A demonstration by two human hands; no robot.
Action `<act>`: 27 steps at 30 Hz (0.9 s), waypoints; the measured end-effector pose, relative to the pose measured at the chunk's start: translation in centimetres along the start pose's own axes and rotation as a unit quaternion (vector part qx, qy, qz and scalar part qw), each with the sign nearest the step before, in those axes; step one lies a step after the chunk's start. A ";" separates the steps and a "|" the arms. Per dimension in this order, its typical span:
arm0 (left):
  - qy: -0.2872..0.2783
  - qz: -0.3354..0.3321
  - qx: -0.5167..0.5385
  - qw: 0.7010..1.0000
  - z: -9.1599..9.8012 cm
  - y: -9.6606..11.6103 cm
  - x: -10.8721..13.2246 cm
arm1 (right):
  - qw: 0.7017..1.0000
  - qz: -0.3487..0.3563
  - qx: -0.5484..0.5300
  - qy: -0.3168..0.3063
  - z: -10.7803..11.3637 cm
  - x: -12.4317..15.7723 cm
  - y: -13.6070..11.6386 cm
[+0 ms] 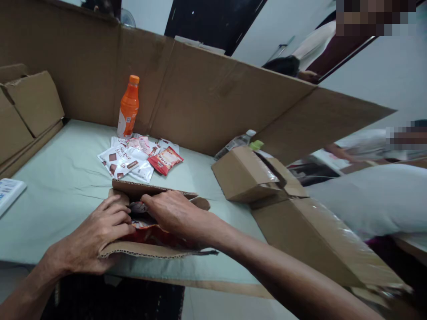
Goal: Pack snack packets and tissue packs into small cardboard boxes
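Note:
In front of me, near the table's front edge, stands a small cardboard box (150, 250) with its top flaps apart. My left hand (100, 233) grips its left end, fingers curled over the edge and thumb side low against the near flap. My right hand (178, 215) reaches into the opening with fingers bent down. At its fingertips shows a greyish packet (138, 207), partly hidden. Red packaging (151, 233) lies inside the box under my hands. Just beyond it are a red snack packet (166, 161) and several white and brown printed sachets (118, 161).
An orange bottle (128, 109) stands upright behind the sachets. Cardboard walls (213, 84) border the table (63, 182). Larger boxes (30, 106) stand left, with others (247, 173) right beside a clear bottle (235, 144). A white device (10, 193) lies far left. Other people are beyond the right side.

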State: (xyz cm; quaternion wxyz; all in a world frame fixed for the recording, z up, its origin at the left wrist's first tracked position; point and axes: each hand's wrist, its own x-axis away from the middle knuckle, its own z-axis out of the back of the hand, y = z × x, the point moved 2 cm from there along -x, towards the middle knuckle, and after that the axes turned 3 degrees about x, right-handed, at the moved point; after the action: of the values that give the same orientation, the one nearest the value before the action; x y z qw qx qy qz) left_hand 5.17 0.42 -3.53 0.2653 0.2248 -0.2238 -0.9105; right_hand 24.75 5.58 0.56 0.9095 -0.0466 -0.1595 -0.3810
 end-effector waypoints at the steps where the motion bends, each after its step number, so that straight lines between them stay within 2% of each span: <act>1: -0.002 0.001 -0.001 1.000 0.0 0.0 0.0 | 1.000 0.003 -0.002 -0.004 -0.1 0.0 0.1; 7: 0.027 0.003 -0.035 0.999 -0.1 0.4 0.3 | 0.996 -0.023 -0.003 -0.081 -0.5 0.5 0.5; 10: 0.050 0.003 -0.078 0.996 -0.4 0.5 0.5 | 0.995 -0.024 -0.021 -0.094 -1.1 0.5 0.7; 15: 0.052 0.017 -0.100 0.993 -0.3 0.9 0.2 | 0.992 -0.005 -0.063 -0.113 -2.0 0.4 1.4; 22: 0.045 0.023 -0.091 0.995 0.0 1.2 0.1 | 0.990 -0.004 -0.089 -0.107 -2.5 0.5 1.6; 27: 0.096 -0.001 -0.125 0.987 1.1 1.7 0.5 | 0.992 0.005 -0.094 -0.088 -3.2 0.4 1.6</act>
State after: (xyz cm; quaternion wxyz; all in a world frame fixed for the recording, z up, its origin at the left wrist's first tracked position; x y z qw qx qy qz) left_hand 4.88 -0.83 -1.94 0.3110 0.2768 -0.0817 -0.9056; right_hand 27.01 5.75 -2.28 0.8853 -0.1661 -0.2022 -0.3843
